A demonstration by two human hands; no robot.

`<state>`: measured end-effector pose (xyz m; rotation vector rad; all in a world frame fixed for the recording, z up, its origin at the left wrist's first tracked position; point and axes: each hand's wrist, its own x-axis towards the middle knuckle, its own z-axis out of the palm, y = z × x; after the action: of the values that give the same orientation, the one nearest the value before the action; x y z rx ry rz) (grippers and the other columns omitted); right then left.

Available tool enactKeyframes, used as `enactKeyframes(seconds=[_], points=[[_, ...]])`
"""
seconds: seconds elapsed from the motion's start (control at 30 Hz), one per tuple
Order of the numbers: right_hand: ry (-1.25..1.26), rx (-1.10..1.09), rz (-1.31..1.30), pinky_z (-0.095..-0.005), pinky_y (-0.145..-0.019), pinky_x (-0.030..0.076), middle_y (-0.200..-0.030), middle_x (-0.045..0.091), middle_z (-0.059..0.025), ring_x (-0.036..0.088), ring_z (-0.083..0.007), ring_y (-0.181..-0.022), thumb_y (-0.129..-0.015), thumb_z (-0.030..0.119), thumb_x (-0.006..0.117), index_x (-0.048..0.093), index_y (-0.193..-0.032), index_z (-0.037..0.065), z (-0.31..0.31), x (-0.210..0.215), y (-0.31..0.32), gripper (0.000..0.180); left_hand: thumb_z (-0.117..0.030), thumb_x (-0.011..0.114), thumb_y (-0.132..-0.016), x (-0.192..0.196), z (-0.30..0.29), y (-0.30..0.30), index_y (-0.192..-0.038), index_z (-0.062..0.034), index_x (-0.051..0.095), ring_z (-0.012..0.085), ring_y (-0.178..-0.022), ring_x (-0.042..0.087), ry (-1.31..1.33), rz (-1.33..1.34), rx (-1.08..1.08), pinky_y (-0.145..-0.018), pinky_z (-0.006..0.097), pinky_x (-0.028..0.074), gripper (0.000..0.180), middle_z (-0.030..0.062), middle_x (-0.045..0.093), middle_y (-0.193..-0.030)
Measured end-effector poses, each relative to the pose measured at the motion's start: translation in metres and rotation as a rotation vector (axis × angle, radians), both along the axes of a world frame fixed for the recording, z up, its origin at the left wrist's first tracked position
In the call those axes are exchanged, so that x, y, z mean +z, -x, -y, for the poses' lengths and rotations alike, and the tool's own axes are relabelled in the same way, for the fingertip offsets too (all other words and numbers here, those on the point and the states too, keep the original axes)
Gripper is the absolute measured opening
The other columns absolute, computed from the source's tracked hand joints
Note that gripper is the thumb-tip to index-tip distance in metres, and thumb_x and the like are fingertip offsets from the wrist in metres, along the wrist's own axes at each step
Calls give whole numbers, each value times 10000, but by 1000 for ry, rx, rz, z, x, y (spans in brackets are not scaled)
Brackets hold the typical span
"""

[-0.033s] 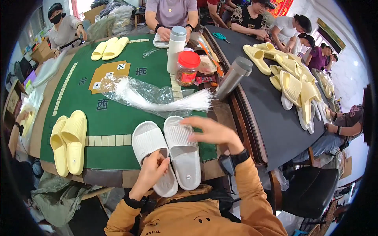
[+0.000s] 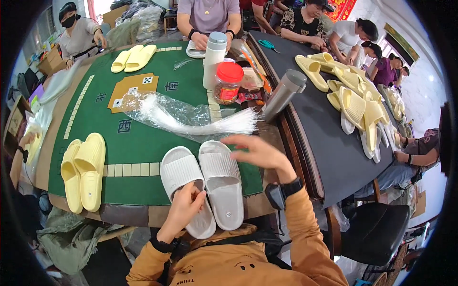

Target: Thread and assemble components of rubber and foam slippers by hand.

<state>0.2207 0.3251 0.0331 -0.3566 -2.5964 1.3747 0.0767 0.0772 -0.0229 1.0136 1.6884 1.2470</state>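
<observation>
Left hand (image 2: 185, 206) nearest, fingers curled in a pinch over the heel end of the left white slipper (image 2: 183, 183), touching it; cannot tell if anything small sits in that grip. Right hand (image 2: 257, 151) with a dark wristwatch hovers over the toe of the right white slipper (image 2: 220, 178), fingers spread, holding nothing, blurred. The two white slippers lie side by side, soles down, on the near edge of the green worktop (image 2: 138, 143). To the left, a yellow slipper pair (image 2: 83, 171) near the worktop edge. Just beyond the white pair, a clear plastic bag with a bundle of thin white ties (image 2: 191, 121). Further: red-lidded jar (image 2: 228, 82), white tumbler (image 2: 214, 52), grey flask (image 2: 285, 93) leaning. Far side: another yellow pair (image 2: 133, 58). Right, a dark table (image 2: 324, 143) with a heap of yellow slippers (image 2: 353, 100); other people seated around.
</observation>
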Motion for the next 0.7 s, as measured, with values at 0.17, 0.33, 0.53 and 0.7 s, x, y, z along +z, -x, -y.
enactKeyframes(seconds=[0.17,0.33,0.53,0.7], points=[[-344,-417,-129,-353,-843,521,-964,715,-138,687,-249,-925,-914,110,619,725,-1069,38,-44,-9,33,201,-61,603,-951,1,-1,-6,-940,45,508,180,-534,615,-91,-88,10,-499,318,465,142,109,622,-665],[-627,-447,-157,-465,-804,522,-898,643,-123,638,-340,-919,-866,127,595,744,-900,114,-60,-42,68,153,-59,616,-940,0,3,-8,-973,51,513,199,-536,620,-120,-172,26,-504,325,459,154,119,621,-666],[-830,-407,-93,-431,-806,533,-922,607,-97,610,-302,-962,-831,145,618,707,-838,102,-62,-61,83,98,-61,627,-926,-6,4,-9,-1296,96,476,223,-551,640,-120,-150,19,-522,341,479,429,148,642,-693],[-967,-351,-61,-433,-768,549,-922,604,-99,611,-288,-971,-809,116,615,650,-805,52,-62,-54,88,73,-56,605,-941,-4,7,-1,-1360,95,438,141,-612,633,-84,-195,-74,-544,286,497,476,109,647,-745]])
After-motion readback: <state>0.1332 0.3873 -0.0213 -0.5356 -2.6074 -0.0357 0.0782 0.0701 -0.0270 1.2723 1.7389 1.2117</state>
